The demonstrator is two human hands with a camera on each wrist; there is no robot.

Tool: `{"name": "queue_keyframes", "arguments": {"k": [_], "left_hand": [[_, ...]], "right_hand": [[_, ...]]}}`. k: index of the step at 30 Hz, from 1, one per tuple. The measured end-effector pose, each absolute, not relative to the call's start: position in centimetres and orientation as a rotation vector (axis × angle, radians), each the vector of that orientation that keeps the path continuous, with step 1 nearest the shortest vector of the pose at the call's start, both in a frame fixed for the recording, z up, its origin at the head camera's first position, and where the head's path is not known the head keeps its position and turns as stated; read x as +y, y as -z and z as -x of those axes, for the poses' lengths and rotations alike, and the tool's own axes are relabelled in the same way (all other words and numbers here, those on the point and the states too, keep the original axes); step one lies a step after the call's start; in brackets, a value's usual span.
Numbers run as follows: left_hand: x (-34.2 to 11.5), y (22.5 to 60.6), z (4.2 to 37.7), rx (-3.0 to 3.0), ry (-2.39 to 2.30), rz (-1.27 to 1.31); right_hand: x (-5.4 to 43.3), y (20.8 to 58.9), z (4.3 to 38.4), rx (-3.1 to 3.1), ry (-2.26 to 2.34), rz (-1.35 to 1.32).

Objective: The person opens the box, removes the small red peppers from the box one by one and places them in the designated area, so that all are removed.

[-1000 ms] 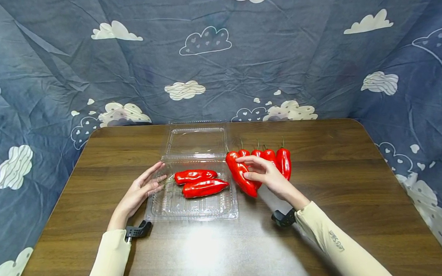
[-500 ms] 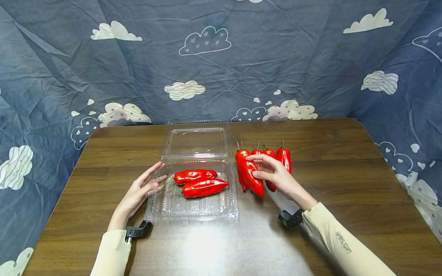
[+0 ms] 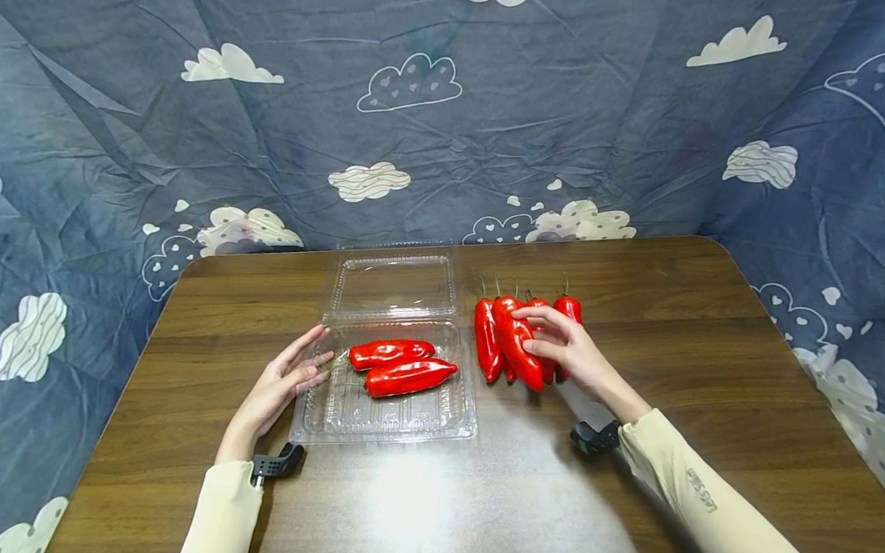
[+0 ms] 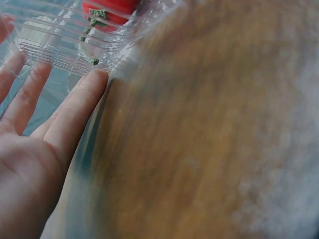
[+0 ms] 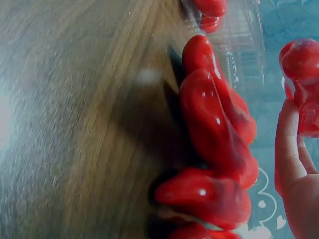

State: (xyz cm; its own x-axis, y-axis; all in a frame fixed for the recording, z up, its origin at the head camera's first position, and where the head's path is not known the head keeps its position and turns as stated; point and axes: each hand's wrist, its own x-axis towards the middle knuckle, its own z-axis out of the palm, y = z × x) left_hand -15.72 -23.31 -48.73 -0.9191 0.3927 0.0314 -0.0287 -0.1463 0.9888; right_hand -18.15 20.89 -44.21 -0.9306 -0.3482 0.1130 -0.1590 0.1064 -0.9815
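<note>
My right hand pinches a long red pepper between thumb and fingers, stem pointing away. In the right wrist view this held pepper hangs above a row of similar red peppers on the table. The leftmost one of the row shows whole in the head view; others are partly hidden behind the held pepper and the hand. At the left side of an opened clear plastic box, my left hand rests straight fingers against the wall. Two red peppers lie crosswise inside, green stems to the left.
The box's clear lid is folded back flat toward the table's far edge. Brown wooden table carries everything. Behind it hangs a dark blue cloth with white clouds.
My right hand has carried the held pepper rightward over the row, uncovering the leftmost pepper there. The left hand, the box and its two peppers have stayed put.
</note>
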Motion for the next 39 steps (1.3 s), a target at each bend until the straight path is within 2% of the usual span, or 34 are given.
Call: {"name": "queue_keyframes", "arguments": {"k": [39], "left_hand": [[-23.4,49.0,15.8,1.847,-2.145,-0.428]], "right_hand": [[26.1,45.0,17.7,2.153,2.205,0.328]]}}
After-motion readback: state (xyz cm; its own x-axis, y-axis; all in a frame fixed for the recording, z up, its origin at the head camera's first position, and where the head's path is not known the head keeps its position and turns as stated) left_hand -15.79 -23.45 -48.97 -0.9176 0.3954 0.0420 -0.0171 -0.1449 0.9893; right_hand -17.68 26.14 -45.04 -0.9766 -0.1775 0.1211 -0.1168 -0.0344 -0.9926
